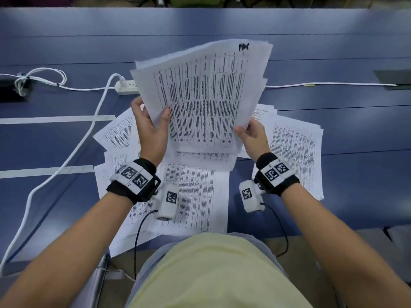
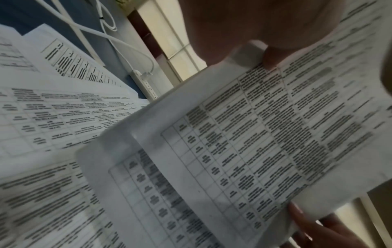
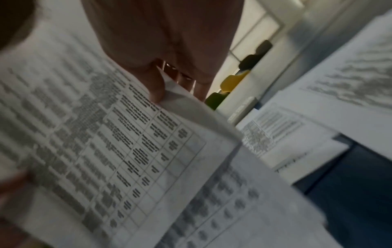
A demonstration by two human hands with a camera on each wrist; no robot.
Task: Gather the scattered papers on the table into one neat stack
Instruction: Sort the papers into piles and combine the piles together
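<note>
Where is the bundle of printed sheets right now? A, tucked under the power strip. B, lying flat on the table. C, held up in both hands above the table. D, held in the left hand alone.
C: the left hand and right hand each grip a lower corner of the bundle, raised above the sheets on the table.

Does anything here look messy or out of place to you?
Yes. The bundle of papers held by the left hand and right hand is fanned, its sheet edges out of line. More sheets lie askew and overlapping on the blue table.
</note>
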